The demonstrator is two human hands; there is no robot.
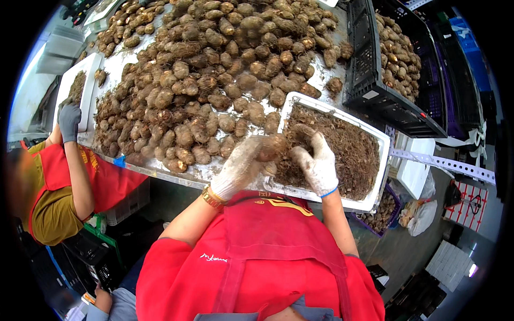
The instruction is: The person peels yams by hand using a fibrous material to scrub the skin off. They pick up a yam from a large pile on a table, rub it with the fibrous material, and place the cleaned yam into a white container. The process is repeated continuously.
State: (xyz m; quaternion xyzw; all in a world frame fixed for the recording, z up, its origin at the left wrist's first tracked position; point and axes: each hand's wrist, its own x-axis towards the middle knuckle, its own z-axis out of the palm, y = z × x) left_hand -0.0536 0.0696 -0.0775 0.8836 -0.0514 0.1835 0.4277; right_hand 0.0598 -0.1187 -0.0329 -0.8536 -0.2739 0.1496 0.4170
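My left hand [243, 161], in a dirt-stained white knit glove, is closed around a brown hairy taro [273, 147] at the left edge of a white foam box [383, 160]. Close by on the right, my right hand [320, 165], gloved likewise, hovers over the box with thumb and fingers curved apart. No taro shows clearly between them. Loose brown root fibres and peelings [350, 152] fill the box below. Beyond my left hand, a large heap of taros [209, 75] covers much of the metal table [206, 170].
A black crate [364, 59] of taros stands at the far right. On the left, a co-worker's grey-gloved hand [69, 120] is at another white foam box [92, 75]. Below the table's right end sits a purple crate [396, 214] holding taros. A perforated metal bar [444, 166] juts rightward.
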